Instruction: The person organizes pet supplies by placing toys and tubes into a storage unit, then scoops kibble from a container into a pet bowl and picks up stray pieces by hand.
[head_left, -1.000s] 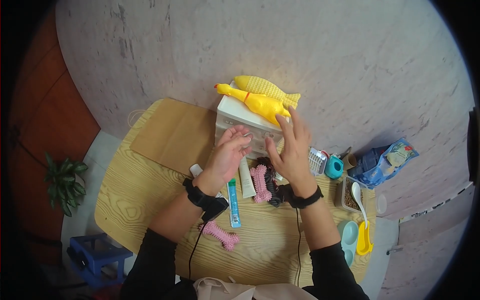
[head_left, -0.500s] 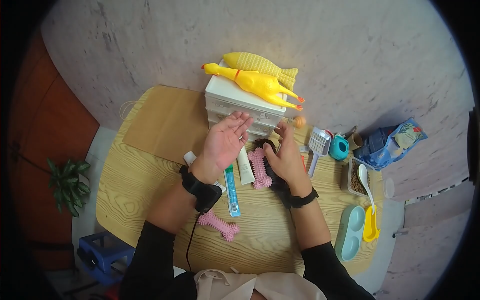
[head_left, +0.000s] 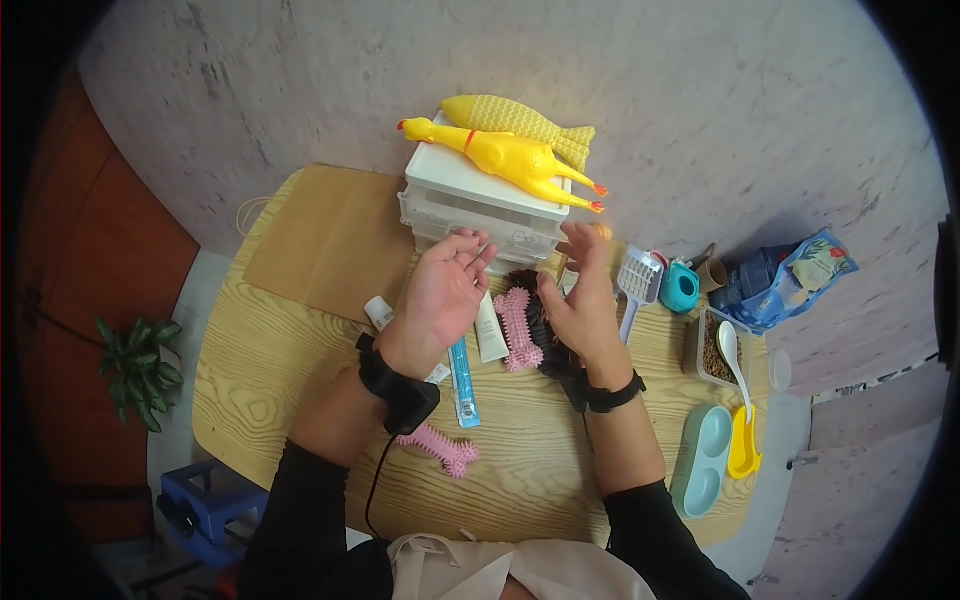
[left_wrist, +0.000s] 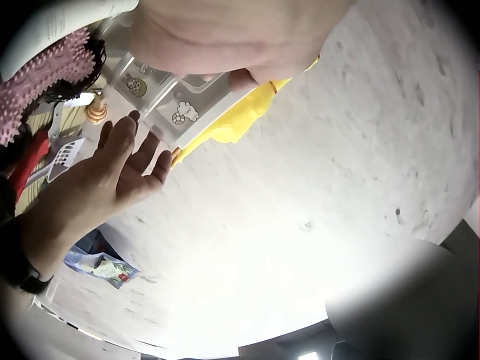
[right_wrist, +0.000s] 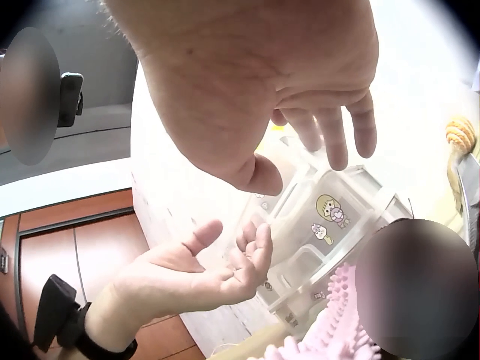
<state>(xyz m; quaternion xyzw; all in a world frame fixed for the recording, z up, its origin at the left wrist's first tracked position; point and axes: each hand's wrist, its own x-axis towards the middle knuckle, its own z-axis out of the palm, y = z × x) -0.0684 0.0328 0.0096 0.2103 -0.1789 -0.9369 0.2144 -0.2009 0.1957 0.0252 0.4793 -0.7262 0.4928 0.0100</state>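
A small white drawer unit (head_left: 425, 165) stands at the back of the table, with its clear top drawer (head_left: 470, 218) partly out. My left hand (head_left: 440, 300) is in front of the unit's left side, palm turned up and fingers loosely bent near the drawer front. By the right front corner is my right hand (head_left: 585, 310), thumb apart and fingertips right at the drawer's edge. Neither hand shows anything in its grasp. On the unit lie a yellow rubber chicken (head_left: 510, 158) and a yellow knitted-look fish toy (head_left: 520, 118).
Below the hands lie pink spiky bones (head_left: 518, 330), a white tube (head_left: 490, 335) and a blue packet (head_left: 463, 385). A brown paper bag (head_left: 330, 240) is at left. At right are a litter scoop (head_left: 638, 280), a kibble box (head_left: 712, 360) and a double bowl (head_left: 702, 460).
Both hands came down from the unit and its front. The top drawer, flush half a second ago, has slid out a little. The head view has shifted.
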